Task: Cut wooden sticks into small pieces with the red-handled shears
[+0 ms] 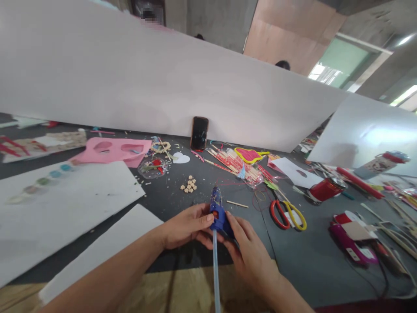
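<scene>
Both of my hands are closed around a blue glue gun (219,219), its nozzle pointing away from me. A long translucent glue stick (215,269) sticks out of its back end toward me. My left hand (192,226) grips the left side, thumb near the orange-red spot on the body. My right hand (246,241) wraps the right side, and its palm hides part of the gun. Just beyond the nozzle, to the left, lies a small heap of beige flower-shaped beads (189,185). A short wooden stick (237,204) rests to the right of the nozzle.
A phone (199,133) leans on the white partition (163,82). Scissors (288,214) with red and yellow handles lie at right, near a red ribbon spool (327,189) and a purple device (353,245). Pink cut paper (114,150) and white boards (81,208) lie at left.
</scene>
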`<state>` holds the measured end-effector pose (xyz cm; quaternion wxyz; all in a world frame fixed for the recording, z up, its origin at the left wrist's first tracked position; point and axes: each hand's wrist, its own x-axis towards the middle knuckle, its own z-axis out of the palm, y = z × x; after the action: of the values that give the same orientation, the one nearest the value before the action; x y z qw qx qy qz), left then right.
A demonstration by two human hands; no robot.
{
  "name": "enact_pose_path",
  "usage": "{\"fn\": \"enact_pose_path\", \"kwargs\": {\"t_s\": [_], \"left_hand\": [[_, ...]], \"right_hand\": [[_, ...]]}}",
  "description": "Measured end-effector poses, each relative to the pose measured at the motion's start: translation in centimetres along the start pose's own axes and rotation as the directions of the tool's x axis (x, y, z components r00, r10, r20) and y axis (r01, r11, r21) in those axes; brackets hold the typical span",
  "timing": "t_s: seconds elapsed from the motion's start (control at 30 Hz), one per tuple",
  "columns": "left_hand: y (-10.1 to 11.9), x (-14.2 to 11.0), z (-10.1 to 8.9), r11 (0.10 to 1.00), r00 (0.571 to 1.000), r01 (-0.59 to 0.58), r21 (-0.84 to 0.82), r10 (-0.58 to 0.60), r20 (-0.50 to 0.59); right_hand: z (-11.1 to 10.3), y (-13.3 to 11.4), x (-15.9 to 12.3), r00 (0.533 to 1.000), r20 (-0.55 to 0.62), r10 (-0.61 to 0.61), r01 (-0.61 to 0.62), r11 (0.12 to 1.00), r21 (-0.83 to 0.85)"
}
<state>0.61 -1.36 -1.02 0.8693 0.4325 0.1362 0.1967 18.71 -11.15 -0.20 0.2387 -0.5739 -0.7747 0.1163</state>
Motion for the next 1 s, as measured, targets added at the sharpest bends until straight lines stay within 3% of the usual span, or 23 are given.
{"fn": "enact_pose_path", "kwargs": {"t_s": [0.13,0.3,0.5,0.6,0.73,0.93,1.0], "left_hand": [[0.5,-0.1,0.0,0.997,0.998,0.043,-0.067,-0.045,-0.034],[0.6,-0.1,-0.1,0.994,0.997,0.070,-0.083,-0.072,-0.030],[0.5,-0.1,-0.1,0.992,0.993,0.109,-0.070,-0.111,-0.032],[0.4,-0.2,-0.2,0.991,0.993,0.115,-0.069,-0.117,-0.020],[0.2,-0.3,-0.4,0.989,0.989,0.135,-0.059,-0.131,0.070],[0.1,-0.1,-0.6,0.989,0.992,0.117,-0.085,-0.114,0.045],[0.2,-0.1,-0.6,0.989,0.993,0.116,-0.088,-0.113,0.035]], "right_hand": [[-2.1,0.7,1.2,0.996,0.073,-0.060,0.062,0.998,-0.019],[-3.8,3.1,4.9,0.979,-0.143,0.146,-0.146,0.989,0.009],[-2.8,5.3,8.4,0.990,-0.044,0.131,-0.129,0.991,0.046],[-3.8,7.0,8.7,0.985,-0.056,0.162,-0.163,0.987,-0.002],[-8.1,10.8,8.5,0.924,-0.249,0.291,-0.324,0.940,-0.102],[-16.3,16.8,7.2,0.755,-0.554,0.350,-0.557,0.788,-0.262],[-17.6,18.2,6.5,0.770,-0.549,0.325,-0.558,0.761,-0.331]]}}
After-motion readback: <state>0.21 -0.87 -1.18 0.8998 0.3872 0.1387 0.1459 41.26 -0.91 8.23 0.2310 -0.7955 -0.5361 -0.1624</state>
